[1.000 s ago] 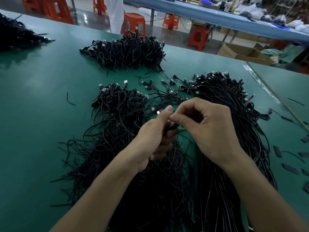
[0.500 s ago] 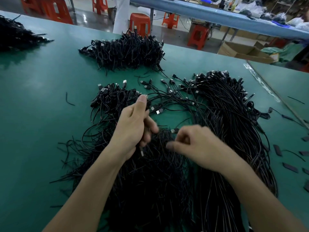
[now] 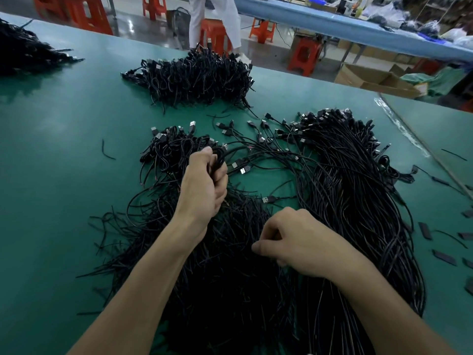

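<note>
Green table [image 3: 64, 175]: cables [image 3: 345, 213] lengthwise, plugs [image 3: 320, 116] away.

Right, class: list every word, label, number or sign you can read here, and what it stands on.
None can be read. The black cables, green table and cardboard box show no legible print; items on the far blue table are too small and blurred.

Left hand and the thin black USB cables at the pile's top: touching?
Touching. Head view: the left hand has its fingers curled round a bunch of thin black USB cables, no gap visible.
</note>
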Demonstrator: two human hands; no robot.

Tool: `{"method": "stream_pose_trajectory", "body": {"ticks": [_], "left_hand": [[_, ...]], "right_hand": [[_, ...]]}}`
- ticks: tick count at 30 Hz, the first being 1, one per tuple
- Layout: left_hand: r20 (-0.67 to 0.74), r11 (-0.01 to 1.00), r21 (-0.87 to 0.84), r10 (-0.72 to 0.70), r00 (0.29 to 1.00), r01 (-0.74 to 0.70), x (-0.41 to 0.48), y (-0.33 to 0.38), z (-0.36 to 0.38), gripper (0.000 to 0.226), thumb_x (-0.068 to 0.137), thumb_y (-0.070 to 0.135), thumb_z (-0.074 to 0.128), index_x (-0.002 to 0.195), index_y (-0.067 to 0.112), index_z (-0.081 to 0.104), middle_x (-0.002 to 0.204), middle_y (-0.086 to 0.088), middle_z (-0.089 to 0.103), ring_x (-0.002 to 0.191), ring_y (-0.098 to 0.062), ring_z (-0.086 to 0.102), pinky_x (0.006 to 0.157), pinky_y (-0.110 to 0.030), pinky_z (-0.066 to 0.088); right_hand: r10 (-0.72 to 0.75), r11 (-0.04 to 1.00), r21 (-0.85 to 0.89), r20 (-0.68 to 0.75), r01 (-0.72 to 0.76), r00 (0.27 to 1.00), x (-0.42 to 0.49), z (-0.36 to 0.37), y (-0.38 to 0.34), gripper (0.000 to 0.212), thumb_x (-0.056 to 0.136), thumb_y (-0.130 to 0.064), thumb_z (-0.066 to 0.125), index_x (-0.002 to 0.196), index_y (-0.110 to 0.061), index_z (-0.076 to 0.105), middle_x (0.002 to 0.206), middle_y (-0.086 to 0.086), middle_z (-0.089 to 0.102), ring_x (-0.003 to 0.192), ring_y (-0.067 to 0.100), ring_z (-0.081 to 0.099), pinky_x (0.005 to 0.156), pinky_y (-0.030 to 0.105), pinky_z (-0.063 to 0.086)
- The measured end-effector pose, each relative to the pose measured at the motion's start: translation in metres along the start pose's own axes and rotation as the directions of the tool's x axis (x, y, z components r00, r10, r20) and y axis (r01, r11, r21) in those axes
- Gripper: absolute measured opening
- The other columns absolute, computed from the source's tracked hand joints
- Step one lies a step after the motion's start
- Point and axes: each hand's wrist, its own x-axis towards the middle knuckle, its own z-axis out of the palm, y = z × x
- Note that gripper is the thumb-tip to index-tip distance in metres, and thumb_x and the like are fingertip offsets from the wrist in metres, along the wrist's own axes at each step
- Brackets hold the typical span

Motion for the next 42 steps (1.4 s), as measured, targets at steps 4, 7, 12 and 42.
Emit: {"method": "stream_pose_trajectory", "body": {"ticks": [4, 7, 12, 42], "left_hand": [[-0.027, 1.0, 0.031, -0.001, 1.0, 0.002, 0.0, 0.0, -0.002, 0.054, 0.105, 0.036, 0.022, 0.055, 0.025, 0.043, 0.045, 0.009, 0.028, 0.039, -0.009, 0.016, 0.035, -0.018, 0.015], [-0.06, 0.998, 0.062, -0.02, 0.998, 0.023, 0.001, 0.0, 0.0, 0.052, 0.106, 0.04, 0.026, 0.061, 0.022, 0.044, 0.047, 0.009, 0.029, 0.039, -0.009, 0.017, 0.034, -0.02, 0.016], [-0.093, 0.996, 0.083, -0.031, 0.995, 0.039, 0.0, 0.0, 0.004, 0.052, 0.107, 0.043, 0.03, 0.06, 0.023, 0.036, 0.047, 0.01, 0.029, 0.039, -0.008, 0.018, 0.034, -0.019, 0.017], [0.187, 0.997, -0.034, -0.063, 0.98, 0.071, -0.012, -0.001, 0.017, 0.067, 0.076, 0.089, 0.026, 0.049, 0.028, 0.029, 0.046, 0.009, 0.021, 0.041, -0.012, 0.011, 0.04, -0.017, 0.014]], "right_hand": [[-0.033, 0.997, 0.07, 0.064, 0.028, 0.997, -0.004, -0.004, 0.001, 0.019, 0.086, -0.037, 0.075, 0.079, -0.02, 0.072, 0.057, -0.003, 0.069, 0.051, 0.005, 0.064, 0.048, 0.018, 0.048], [-0.08, 0.993, 0.099, 0.127, 0.068, 0.989, -0.007, -0.008, 0.003, 0.008, 0.084, -0.029, 0.078, 0.08, -0.023, 0.074, 0.066, -0.003, 0.073, 0.061, 0.006, 0.069, 0.066, 0.026, 0.059], [-0.113, 0.993, 0.039, 0.024, 0.112, 0.993, -0.007, -0.019, 0.007, 0.009, 0.084, -0.038, 0.075, 0.077, -0.035, 0.072, 0.075, -0.014, 0.069, 0.072, -0.001, 0.063, 0.066, 0.018, 0.05], [0.15, 0.5, 0.671, -0.69, 0.547, 0.708, 0.016, -0.008, -0.033, 0.024, 0.082, -0.002, 0.077, 0.074, -0.025, 0.072, 0.071, 0.001, 0.072, 0.062, 0.014, 0.067, 0.054, 0.022, 0.052]]}}
